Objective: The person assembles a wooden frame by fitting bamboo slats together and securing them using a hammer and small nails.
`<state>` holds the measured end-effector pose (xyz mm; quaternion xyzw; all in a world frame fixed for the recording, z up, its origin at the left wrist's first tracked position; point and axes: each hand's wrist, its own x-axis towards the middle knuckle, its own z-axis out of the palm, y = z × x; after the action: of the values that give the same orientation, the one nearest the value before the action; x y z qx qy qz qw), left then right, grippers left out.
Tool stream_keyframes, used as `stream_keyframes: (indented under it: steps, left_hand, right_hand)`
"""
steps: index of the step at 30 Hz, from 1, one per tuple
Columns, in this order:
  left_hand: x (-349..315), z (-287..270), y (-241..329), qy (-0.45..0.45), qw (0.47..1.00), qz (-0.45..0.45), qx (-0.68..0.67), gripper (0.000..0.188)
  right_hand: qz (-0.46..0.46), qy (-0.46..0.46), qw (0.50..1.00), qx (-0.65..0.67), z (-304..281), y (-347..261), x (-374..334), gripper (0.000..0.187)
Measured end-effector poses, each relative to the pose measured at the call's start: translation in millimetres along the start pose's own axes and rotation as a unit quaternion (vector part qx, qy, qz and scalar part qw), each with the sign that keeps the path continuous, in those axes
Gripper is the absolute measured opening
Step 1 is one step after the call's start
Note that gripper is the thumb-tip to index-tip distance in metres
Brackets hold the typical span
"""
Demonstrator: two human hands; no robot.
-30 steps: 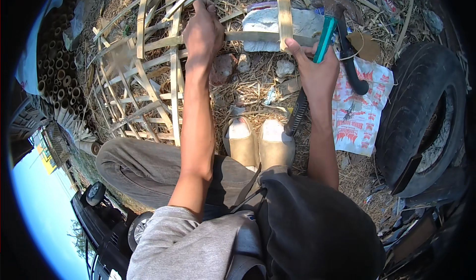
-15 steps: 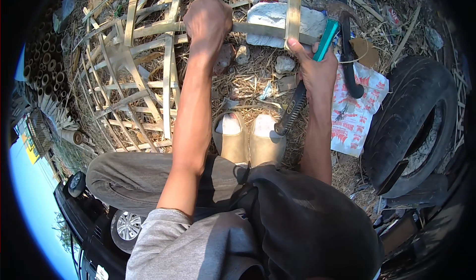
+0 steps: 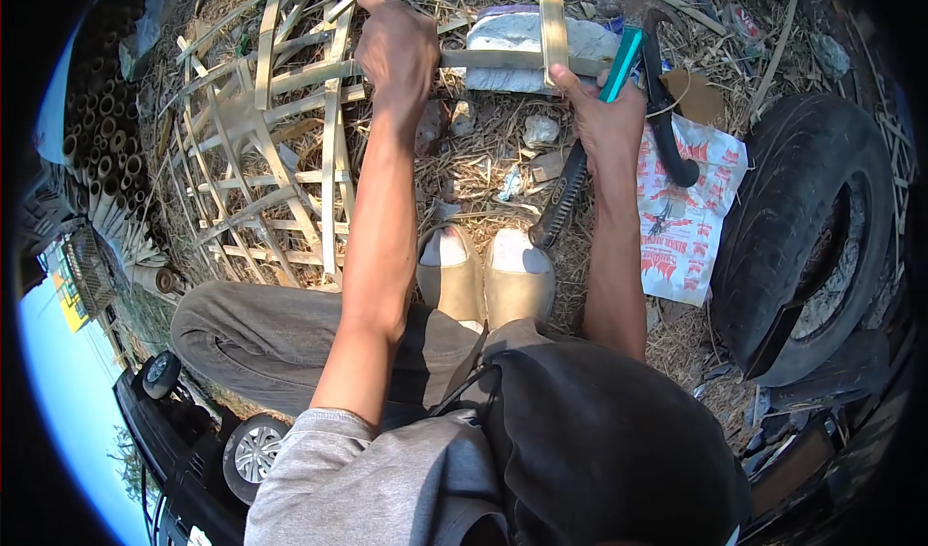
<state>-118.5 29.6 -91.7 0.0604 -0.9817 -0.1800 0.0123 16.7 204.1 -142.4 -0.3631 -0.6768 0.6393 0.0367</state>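
Note:
My left hand (image 3: 398, 48) is closed on a bamboo strip at the right edge of an open woven bamboo lattice (image 3: 331, 159). The bamboo strip (image 3: 493, 59) runs rightward over a pale stone block (image 3: 503, 34) to my right hand (image 3: 607, 116). An upright bamboo slat (image 3: 552, 14) crosses it, its lower end at my right thumb. My right hand is closed around a teal-handled tool (image 3: 623, 61). A ribbed black shaft (image 3: 561, 198) sticks out below that hand, in line with the teal part; the palm hides whether they join.
A hammer (image 3: 667, 111) with a black grip lies right of the block, beside a red-and-white printed sheet (image 3: 688, 217). An old tyre (image 3: 773, 198) stands at the right. Stacked bamboo poles (image 3: 101, 130) lie far left. My shoes (image 3: 517, 280) rest on straw-strewn ground.
The view has shifted slightly. The lattice sits a little nearer to the stone block. Both hands keep their holds.

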Motion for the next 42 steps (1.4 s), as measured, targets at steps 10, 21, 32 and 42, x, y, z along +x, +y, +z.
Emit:
stream_keyframes:
  steps: [10,21,32,42]
  left_hand:
    - [22,5,6,0.005,0.998,0.007,0.059,0.038]
    - [28,11,-23,-0.017,0.991,0.086,0.097,0.039]
    - [-18,23,29,-0.189,0.905,0.110,-0.364,0.012]
    - [-50,14,54,-0.265,0.844,0.172,-0.433,0.019]
  right_hand:
    - [-0.012,0.016,1.000,-0.018,1,-7,4,0.053]
    - [0.067,-0.027,0.993,0.093,6,2,1,0.056]
    - [0.076,0.014,0.995,0.056,-11,-28,-11,0.057]
    - [-0.026,0.039,0.990,0.135,-29,-71,-2,0.042]
